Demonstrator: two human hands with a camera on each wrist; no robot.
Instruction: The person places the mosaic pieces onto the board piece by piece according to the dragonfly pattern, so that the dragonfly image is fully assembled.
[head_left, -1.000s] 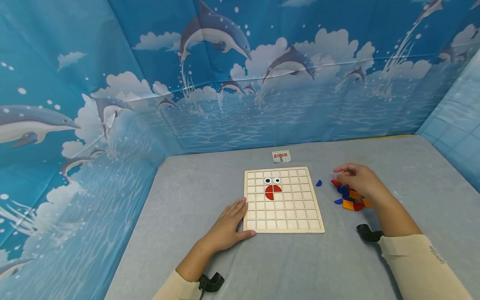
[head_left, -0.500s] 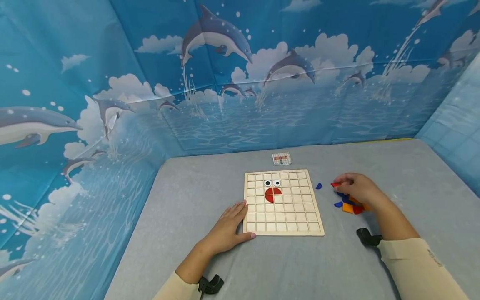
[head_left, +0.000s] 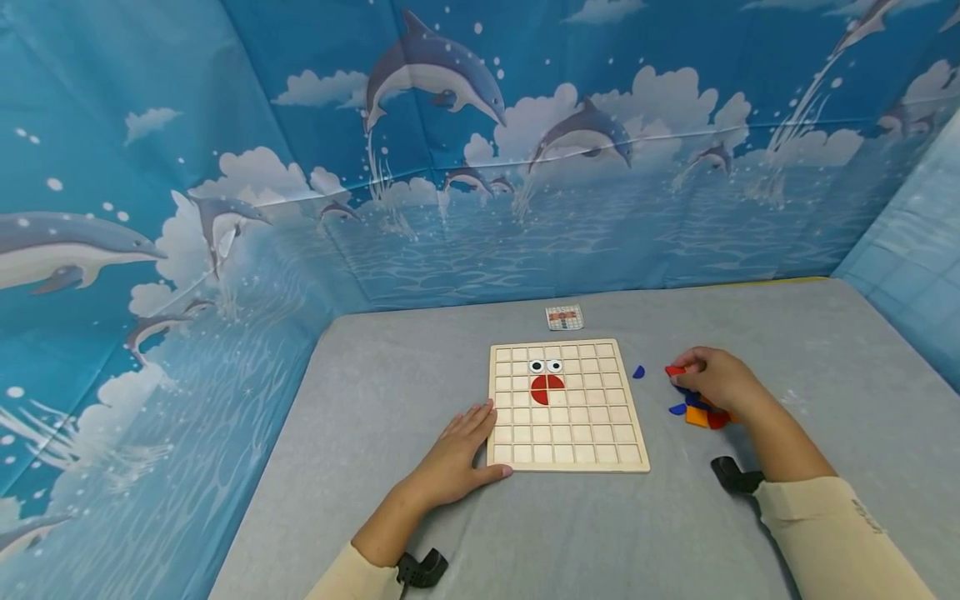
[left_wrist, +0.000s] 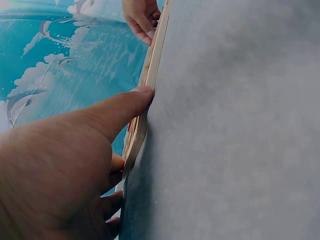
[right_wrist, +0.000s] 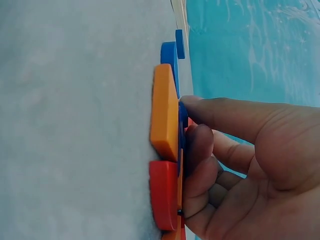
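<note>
Wide from head, tight from wrists.
From head: forward and down, well back, taking in board [head_left: 567, 421], left hand [head_left: 459, 450], right hand [head_left: 716, 377], backdrop [head_left: 450, 233]. From left wrist: rolled sideways, close along board edge. From right wrist: rolled opposite way, tight on pieces [right_wrist: 165, 135]. Shared by wrists: right hand, backdrop.

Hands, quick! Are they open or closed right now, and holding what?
Left hand: open, touching the wooden board at its edge.
Right hand: closed, pinching a red piece.
</note>
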